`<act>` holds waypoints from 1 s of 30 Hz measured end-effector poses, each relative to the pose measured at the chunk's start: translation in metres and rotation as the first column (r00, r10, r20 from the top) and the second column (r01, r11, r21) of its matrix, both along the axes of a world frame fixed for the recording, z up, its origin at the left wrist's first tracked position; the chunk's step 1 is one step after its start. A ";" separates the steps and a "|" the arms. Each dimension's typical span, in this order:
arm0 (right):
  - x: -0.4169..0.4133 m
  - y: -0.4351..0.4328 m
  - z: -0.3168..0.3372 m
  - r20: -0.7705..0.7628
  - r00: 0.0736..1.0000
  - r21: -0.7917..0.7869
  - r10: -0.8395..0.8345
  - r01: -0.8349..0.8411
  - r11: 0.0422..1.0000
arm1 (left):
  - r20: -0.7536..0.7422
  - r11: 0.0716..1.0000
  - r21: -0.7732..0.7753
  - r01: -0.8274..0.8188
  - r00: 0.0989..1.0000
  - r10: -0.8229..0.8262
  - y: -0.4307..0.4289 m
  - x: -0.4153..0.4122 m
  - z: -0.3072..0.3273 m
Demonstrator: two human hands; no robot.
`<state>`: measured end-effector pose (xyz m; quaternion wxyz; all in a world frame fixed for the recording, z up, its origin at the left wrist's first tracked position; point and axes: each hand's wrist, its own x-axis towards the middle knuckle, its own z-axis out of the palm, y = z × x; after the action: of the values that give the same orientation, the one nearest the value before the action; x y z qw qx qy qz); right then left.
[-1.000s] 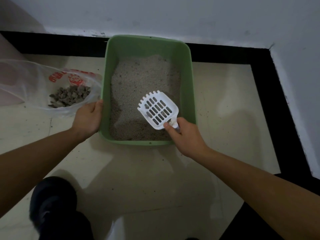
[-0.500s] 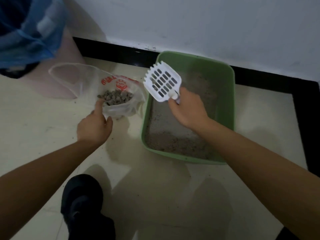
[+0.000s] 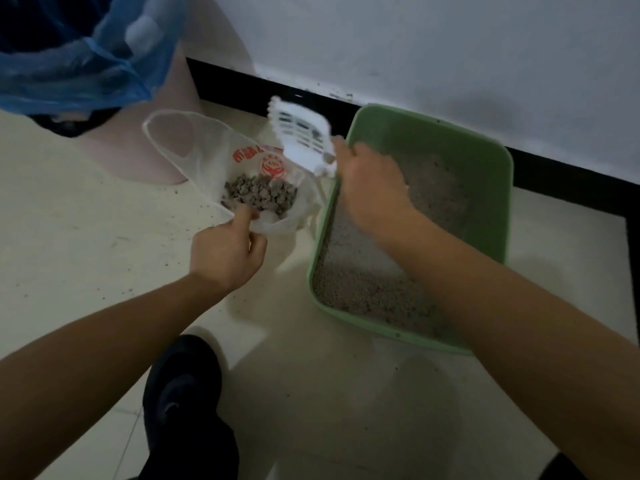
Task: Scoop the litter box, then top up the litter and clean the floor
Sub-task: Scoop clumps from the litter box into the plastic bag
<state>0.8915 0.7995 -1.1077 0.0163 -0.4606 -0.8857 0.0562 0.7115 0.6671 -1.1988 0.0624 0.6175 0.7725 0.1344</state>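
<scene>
Right hand grips the white litter scoop, tilted above the plastic bag. Left hand pinches the bag's near rim, beside the green litter box.

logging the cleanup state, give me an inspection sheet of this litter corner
surface: cream tiled floor, litter grains scattered across it
job's things: green litter box holds litter; white slotted scoop, blurred, above clear plastic bag holding clumps
clutter: black shoe near bottom
grippers: left hand holds the bag's near edge; right hand grips the scoop's handle
cables: nothing seen
surroundings: white wall, black skirting, pink bin with blue liner
</scene>
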 end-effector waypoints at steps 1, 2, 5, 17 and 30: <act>0.012 0.005 0.002 -0.024 0.996 -0.057 -0.085 0.083 0.995 | 0.034 0.999 0.032 0.013 0.999 -0.014 0.000 0.003 0.002; 0.026 0.010 0.002 -0.041 0.985 -0.097 -0.167 0.163 0.982 | 0.075 0.998 0.058 0.025 0.997 -0.030 0.002 0.008 0.004; 0.069 0.013 -0.002 -0.089 0.949 -0.149 -0.301 0.286 0.947 | 0.180 0.997 0.063 0.041 0.982 -0.052 0.007 0.028 0.004; 0.102 -0.044 -0.020 0.322 0.945 -0.108 0.058 -0.025 0.994 | 0.387 0.992 -0.126 -0.024 0.919 0.072 0.036 0.088 -0.002; 0.077 0.024 -0.012 0.312 0.942 -0.018 -0.125 0.137 0.990 | 0.290 0.985 -0.170 -0.025 0.954 0.074 0.038 0.092 0.000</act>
<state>0.9687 0.8240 -1.1193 -0.1284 -0.5219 -0.8433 -0.0007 0.8031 0.7048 -1.1992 0.2246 0.5636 0.7782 0.1625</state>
